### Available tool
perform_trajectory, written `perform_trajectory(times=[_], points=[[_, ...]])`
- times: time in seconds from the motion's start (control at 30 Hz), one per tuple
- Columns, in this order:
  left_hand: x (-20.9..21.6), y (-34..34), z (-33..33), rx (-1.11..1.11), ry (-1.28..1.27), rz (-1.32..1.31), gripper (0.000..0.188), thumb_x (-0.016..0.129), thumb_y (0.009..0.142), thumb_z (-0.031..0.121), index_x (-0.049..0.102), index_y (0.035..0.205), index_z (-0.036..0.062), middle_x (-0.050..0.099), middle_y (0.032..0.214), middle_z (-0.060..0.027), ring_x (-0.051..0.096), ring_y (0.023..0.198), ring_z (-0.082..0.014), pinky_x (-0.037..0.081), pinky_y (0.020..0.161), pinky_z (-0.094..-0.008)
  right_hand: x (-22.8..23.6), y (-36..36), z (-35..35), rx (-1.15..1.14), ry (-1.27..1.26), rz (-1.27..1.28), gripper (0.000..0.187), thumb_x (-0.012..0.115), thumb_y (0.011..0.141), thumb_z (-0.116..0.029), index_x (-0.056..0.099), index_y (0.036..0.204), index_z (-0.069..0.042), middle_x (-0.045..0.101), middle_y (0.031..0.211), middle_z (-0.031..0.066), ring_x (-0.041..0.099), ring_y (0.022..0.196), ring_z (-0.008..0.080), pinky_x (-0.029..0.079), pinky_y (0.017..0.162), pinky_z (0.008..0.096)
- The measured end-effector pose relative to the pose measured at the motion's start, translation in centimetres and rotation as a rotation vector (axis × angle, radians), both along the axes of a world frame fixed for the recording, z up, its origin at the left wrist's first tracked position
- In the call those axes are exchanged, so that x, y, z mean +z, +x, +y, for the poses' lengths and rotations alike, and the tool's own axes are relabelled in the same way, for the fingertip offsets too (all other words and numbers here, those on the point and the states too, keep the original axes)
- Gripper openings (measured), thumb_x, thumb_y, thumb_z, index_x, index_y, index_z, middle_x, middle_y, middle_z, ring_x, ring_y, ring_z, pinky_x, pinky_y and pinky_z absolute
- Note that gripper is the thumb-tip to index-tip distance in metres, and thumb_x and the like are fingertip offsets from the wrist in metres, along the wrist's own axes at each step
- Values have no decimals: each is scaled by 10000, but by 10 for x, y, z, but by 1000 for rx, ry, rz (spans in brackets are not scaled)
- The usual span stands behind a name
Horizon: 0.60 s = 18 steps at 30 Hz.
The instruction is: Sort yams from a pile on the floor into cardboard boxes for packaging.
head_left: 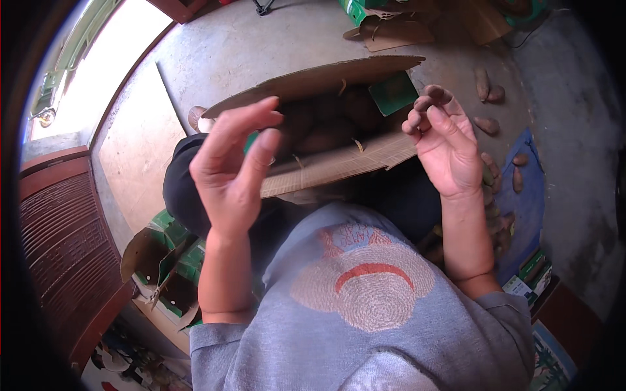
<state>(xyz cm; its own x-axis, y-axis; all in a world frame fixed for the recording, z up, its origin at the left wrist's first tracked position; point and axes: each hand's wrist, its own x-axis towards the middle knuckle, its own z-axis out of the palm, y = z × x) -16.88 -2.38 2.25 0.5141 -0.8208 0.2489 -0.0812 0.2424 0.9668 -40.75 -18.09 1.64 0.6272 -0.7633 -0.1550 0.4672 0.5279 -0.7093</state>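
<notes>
From where I stand, the person in the grey shirt (352, 260) has a long open cardboard box (326, 168) just in front of the knees, and both hands are raised at its two ends. The left hand (229, 173) is over the box's left end, released, its thumb standing apart from the bent fingers with a gap between. The right hand (450, 150) is at the right end, palm turned up and fingers loosely curled, likewise released; I can't tell whether its fingertips touch the cardboard. Between the two hands, down in the shadowed box, lie dark, rounded tubers (323, 127), with a green flap (393, 94) at the back right corner. Beyond the right hand, more tubers (482, 85) are scattered on the floor (561, 150), a few of them on a blue sheet (531, 195).
</notes>
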Motion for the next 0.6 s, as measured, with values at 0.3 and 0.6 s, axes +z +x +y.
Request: perform_trajectory(times=[0.3, 0.6], points=[[-6, -24, -4, -183, 40, 31, 192, 737, 882, -31, 701, 1070, -47, 673, 1047, -114, 638, 972, -170, 507, 896, -301, 8, 49, 49, 219, 133, -150, 349, 624, 963, -31, 569, 1307, -47, 664, 1086, 100, 643, 968, 177, 508, 891, 304], [-8, -37, 3, -186, 57, 722, 179, 779, 877, 43, 739, 1045, -6, 712, 1004, -83, 668, 951, -159, 540, 855, -301, 7, 68, 72, 132, 205, -109, 345, 624, 967, -17, 551, 1301, -64, 701, 1050, 84, 651, 997, 162, 491, 932, 297]])
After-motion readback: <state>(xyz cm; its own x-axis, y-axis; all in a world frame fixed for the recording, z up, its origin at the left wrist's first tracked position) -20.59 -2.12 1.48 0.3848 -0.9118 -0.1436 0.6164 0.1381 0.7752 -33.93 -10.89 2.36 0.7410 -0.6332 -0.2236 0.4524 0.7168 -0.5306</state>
